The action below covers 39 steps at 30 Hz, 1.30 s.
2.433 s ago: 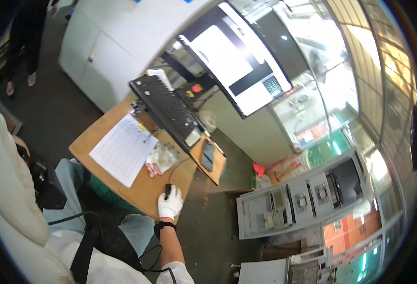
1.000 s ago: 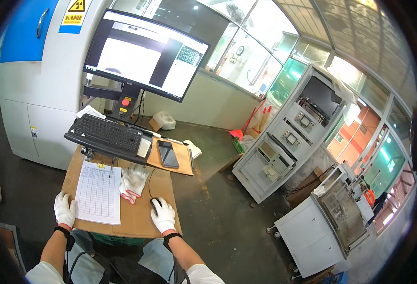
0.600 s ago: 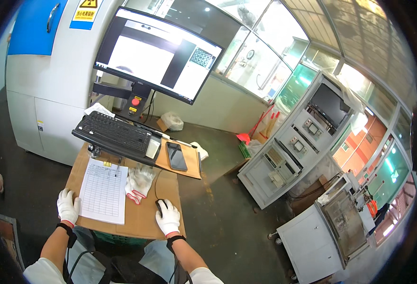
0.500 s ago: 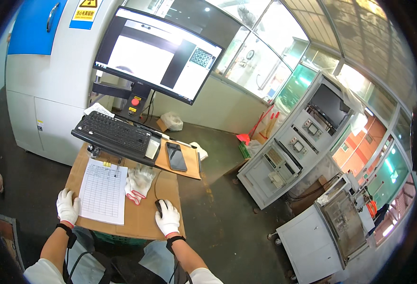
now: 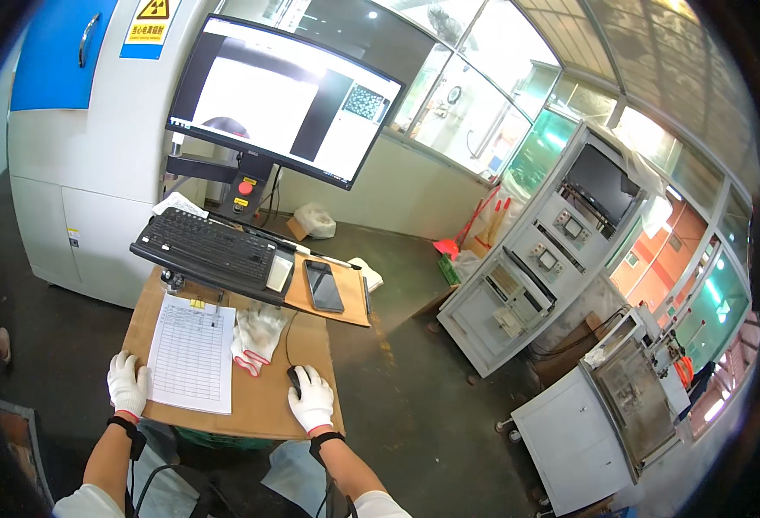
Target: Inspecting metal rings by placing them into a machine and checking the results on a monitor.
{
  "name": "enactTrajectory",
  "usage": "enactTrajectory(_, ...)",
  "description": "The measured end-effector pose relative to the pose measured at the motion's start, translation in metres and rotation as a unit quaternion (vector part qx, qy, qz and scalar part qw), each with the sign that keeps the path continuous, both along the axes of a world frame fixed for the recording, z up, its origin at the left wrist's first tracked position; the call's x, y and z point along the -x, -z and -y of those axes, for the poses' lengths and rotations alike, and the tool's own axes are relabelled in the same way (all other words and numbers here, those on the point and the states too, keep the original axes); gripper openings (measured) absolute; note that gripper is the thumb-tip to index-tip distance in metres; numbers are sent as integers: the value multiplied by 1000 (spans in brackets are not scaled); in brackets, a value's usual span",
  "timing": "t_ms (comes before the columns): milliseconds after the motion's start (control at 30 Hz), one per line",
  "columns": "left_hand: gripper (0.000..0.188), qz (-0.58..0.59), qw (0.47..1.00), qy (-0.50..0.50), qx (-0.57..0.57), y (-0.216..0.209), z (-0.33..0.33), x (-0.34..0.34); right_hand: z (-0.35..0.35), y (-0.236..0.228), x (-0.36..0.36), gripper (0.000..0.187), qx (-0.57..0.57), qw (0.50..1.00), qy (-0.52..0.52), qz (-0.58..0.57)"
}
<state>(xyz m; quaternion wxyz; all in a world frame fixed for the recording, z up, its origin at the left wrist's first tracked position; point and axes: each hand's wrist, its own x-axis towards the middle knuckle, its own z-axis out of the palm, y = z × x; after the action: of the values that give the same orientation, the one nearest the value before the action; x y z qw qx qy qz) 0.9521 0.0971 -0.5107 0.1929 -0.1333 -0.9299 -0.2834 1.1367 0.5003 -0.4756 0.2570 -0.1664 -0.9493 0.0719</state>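
Our right hand (image 5: 313,399) grasps black mouse (image 5: 294,377) near right edge of tabletop (image 5: 259,406); mouse shows just left of fingers, long axis pointing roughly away from us. Our left hand (image 5: 128,386), farther off, rests by paper (image 5: 192,358), fingers released.

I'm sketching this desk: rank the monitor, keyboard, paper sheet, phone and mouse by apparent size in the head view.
1. Monitor
2. Paper sheet and keyboard: too alike to rank
3. Phone
4. Mouse, judged by its visible part; the right hand covers some
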Motion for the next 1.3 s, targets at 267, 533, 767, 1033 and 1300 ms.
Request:
enactTrajectory(267,34,-23,1000,-3,-7,-6,-1,-2,4,-6,-1,53,-8,1000,-5,-4)
enactTrajectory(533,35,-33,999,4,-4,-3,-1,-5,7,-10,-3,52,-10,1000,-2,9)
enactTrajectory(767,35,-11,1000,-8,-4,-10,-3,-6,5,-8,-1,51,-6,1000,-4,10)
enactTrajectory(1033,33,-5,1000,-16,-2,-23,-6,-10,6,-6,0,52,-11,1000,0,23)
enactTrajectory(1300,32,6,1000,-17,-2,-24,-6,-12,4,-4,-1,54,-4,1000,0,22)
